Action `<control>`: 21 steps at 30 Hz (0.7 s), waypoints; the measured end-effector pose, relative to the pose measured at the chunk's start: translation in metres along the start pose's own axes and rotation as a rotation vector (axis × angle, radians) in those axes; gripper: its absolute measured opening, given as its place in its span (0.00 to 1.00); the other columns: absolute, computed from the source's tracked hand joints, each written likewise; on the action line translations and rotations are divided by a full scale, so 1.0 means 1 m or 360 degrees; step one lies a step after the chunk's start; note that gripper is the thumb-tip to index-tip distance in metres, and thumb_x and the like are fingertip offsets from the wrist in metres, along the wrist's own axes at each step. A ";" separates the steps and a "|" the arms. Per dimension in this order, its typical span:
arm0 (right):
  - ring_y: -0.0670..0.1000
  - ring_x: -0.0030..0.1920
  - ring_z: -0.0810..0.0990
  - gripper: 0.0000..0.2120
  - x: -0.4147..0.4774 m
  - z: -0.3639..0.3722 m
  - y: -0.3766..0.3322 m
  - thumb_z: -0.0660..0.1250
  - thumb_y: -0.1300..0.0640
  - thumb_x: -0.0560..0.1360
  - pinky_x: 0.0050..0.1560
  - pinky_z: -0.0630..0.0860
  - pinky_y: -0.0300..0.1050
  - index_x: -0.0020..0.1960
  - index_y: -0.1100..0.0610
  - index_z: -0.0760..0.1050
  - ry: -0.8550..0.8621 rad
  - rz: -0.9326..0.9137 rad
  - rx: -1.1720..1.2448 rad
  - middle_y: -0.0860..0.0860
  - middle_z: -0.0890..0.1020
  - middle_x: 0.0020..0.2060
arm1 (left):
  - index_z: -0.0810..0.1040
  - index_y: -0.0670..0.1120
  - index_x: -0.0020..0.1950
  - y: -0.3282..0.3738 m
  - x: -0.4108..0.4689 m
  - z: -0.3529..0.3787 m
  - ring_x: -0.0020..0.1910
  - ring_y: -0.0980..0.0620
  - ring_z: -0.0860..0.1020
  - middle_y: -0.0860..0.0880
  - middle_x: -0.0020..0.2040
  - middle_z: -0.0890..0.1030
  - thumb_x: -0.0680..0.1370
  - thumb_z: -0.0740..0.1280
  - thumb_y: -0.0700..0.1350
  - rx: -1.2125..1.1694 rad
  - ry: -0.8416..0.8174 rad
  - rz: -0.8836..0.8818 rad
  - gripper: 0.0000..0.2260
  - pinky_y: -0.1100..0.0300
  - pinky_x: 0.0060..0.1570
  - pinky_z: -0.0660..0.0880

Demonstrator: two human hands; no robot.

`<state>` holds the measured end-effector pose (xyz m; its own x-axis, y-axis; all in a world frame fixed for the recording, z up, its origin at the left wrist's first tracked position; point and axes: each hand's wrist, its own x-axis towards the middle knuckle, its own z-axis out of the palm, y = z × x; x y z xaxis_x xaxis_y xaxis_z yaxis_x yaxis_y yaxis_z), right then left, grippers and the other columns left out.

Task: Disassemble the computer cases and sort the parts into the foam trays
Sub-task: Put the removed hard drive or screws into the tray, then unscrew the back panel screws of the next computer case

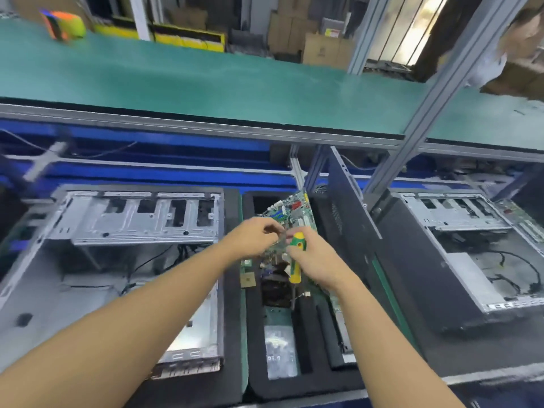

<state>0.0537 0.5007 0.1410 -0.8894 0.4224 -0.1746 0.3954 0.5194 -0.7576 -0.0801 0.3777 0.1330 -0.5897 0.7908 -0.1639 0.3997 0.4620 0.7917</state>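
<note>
— How far along is the strip-down?

— Partway, I'd judge. The left computer case (117, 231) lies open, its floor bare but for loose black cables. The right computer case (459, 254) is open too, with cables inside. Whether its board is out, I cannot tell.

— And the part being worked on?

— A green circuit board (294, 209) stands tilted over the far end of the foam tray (297, 382), which sits between the two cases. The left hand (254, 235) has its grip pinched on the board's near part, though what the fingertips catch is blurred. The right hand (319, 262) has its grip curled round a green-and-yellow screwdriver (295, 260), with the shaft pointing down toward the tray.

— So that board isn't sorted?

— Not yet. It is held above the tray and lies in no compartment.

— What's the count?

— Two cases, one compartmented tray and one screwdriver. The tray holds one silvery bag (279, 351) and one dark fan block (275, 290), and one small square chip (248, 280) lies at its left rim. A second board (519, 217) shows beside the right case, which makes two boards. One dark side panel (350, 219) stands upright between the tray and the right case.
</note>
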 end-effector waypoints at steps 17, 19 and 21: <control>0.53 0.45 0.75 0.12 -0.029 0.113 -0.112 0.75 0.56 0.75 0.44 0.72 0.45 0.55 0.60 0.77 0.0642 -0.1240 -0.0144 0.52 0.79 0.45 | 0.81 0.49 0.54 -0.094 -0.185 -0.072 0.46 0.54 0.83 0.52 0.47 0.86 0.80 0.66 0.46 -0.0440 0.0610 -0.0505 0.06 0.57 0.49 0.76; 0.51 0.44 0.75 0.09 -0.039 0.130 -0.128 0.74 0.60 0.76 0.45 0.72 0.42 0.52 0.59 0.75 0.0580 -0.1288 -0.0036 0.51 0.78 0.45 | 0.81 0.48 0.55 -0.093 -0.197 -0.079 0.47 0.50 0.84 0.51 0.48 0.86 0.82 0.63 0.49 -0.0767 0.0680 -0.0596 0.09 0.56 0.47 0.73; 0.48 0.43 0.74 0.10 -0.051 0.150 -0.140 0.73 0.61 0.75 0.43 0.71 0.39 0.48 0.56 0.71 0.0445 -0.1174 0.0119 0.49 0.75 0.44 | 0.80 0.46 0.58 -0.093 -0.209 -0.086 0.50 0.48 0.84 0.50 0.49 0.86 0.82 0.62 0.54 -0.1050 0.0672 -0.0651 0.14 0.55 0.46 0.71</control>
<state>0.0092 0.2945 0.1618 -0.8215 0.1648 0.5458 -0.2989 0.6908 -0.6584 -0.0541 0.1355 0.1443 -0.8599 0.3399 -0.3808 -0.3090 0.2471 0.9184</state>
